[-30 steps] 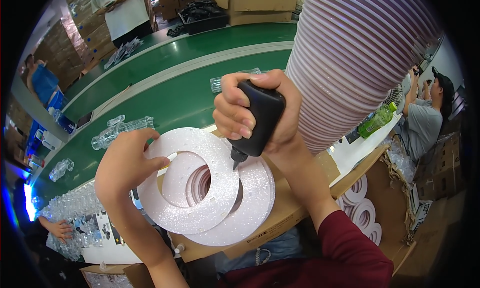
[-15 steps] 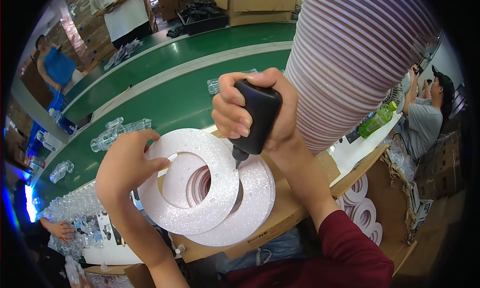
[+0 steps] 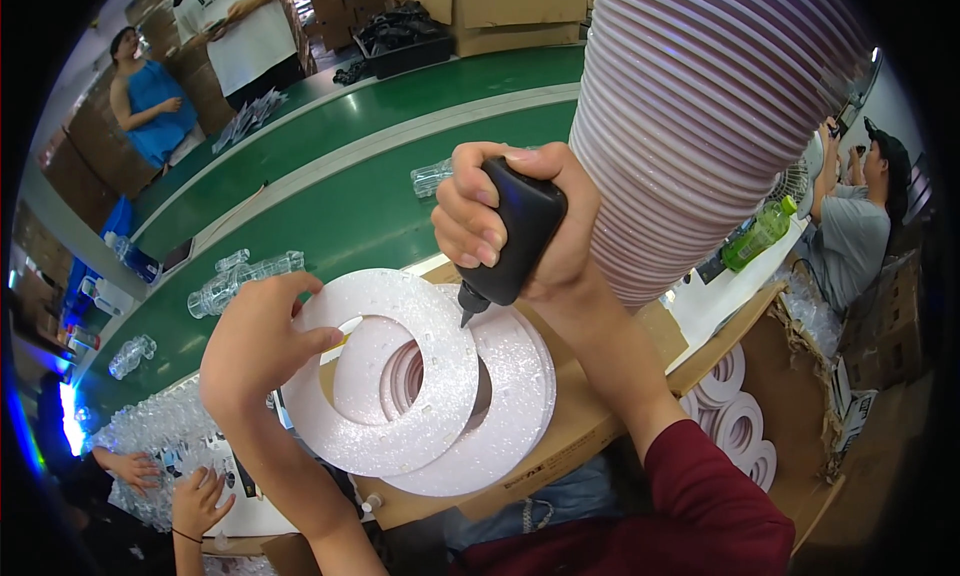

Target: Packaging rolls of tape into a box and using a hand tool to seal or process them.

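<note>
1. On the left, our left hand [image 3: 252, 344] lies flat on the rim of the top white ring [image 3: 385, 376]. The fingers are spread open and press down on it; they do not wrap around it.

2. The top white ring is a big, flat, sparkly ring with a large hole in the middle. It lies on more white rings [image 3: 510, 396] of the same kind, and they all rest on a brown cardboard box [image 3: 590, 416] in front of us.

3. We think the ring is very light and a bit soft, like foam. It could bend or dent if we squeeze it hard. The best place to hold it is the wide flat band, with flat fingers, or a gentle pinch at the outer edge.

4. In the middle, our right hand [image 3: 520, 216] is closed tight around a black squeeze bottle [image 3: 515, 241]. Its thin tip points down and is just at the ring, near the inner edge.

5. The bottle looks smooth and squishy, so a full fist around its body holds it well.

6. On the right stands a tall stack of rings [image 3: 700, 116], leaning a little over the box.
</note>
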A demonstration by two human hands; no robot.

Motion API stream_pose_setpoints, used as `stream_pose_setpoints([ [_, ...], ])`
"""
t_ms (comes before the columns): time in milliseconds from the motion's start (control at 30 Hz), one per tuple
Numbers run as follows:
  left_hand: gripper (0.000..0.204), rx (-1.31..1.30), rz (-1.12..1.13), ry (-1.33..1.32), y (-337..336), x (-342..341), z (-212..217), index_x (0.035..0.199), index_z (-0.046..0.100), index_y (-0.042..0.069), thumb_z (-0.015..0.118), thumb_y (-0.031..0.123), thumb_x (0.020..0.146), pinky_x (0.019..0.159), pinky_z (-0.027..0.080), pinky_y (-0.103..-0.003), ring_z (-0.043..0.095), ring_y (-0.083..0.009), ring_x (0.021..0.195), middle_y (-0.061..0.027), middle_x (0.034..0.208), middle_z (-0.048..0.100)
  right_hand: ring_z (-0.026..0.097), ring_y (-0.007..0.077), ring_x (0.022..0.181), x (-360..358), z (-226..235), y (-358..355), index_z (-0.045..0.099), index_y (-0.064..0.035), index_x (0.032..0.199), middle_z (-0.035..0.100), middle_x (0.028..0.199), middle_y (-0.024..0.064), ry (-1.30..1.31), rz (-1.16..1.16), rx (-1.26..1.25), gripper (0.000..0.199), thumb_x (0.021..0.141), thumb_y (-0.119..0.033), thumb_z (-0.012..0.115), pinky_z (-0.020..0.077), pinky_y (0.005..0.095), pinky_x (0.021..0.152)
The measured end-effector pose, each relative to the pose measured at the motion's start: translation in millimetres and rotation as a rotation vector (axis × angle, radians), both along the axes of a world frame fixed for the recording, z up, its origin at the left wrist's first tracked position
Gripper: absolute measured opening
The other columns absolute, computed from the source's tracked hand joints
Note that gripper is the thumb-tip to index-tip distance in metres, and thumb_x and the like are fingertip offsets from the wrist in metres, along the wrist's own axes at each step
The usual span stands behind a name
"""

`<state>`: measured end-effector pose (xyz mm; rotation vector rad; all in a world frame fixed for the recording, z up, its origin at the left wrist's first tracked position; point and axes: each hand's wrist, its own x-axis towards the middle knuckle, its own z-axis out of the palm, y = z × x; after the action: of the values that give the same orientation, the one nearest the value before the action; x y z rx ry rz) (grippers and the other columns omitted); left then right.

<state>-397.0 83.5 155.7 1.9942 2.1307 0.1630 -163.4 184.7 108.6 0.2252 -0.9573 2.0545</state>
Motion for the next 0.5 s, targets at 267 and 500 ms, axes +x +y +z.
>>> stream_pose_setpoints([
  [267, 0.049, -0.003, 0.003, 0.010, 0.9, 0.1, -1.1, 0.108, 0.069, 0.004, 0.085, 0.019, 0.064, 0.069, 0.053, -0.036, 0.065, -0.0260, 0.072, -0.0150, 0.084, 0.069, 0.042, 0.0147, 0.048, -1.1, -3.4, 4.3, 0.042, -0.0083, 0.071, 0.045, 0.055, 0.0037, -0.013, -0.007, -0.023, 0.030, 0.087, -0.034, 0.038, 0.0394, 0.0287, 0.051],
  [500, 0.048, -0.014, 0.010, 0.014, 5.2, 6.4, -1.5, 0.108, 0.069, 0.004, 0.085, 0.019, 0.064, 0.069, 0.053, -0.036, 0.065, -0.0255, 0.072, -0.0149, 0.085, 0.068, 0.042, 0.0147, 0.048, 1.1, -5.6, 7.1, 0.043, -0.0077, 0.072, 0.045, 0.055, 0.0037, -0.010, -0.008, -0.016, 0.031, 0.087, -0.034, 0.037, 0.0395, 0.0288, 0.051],
])
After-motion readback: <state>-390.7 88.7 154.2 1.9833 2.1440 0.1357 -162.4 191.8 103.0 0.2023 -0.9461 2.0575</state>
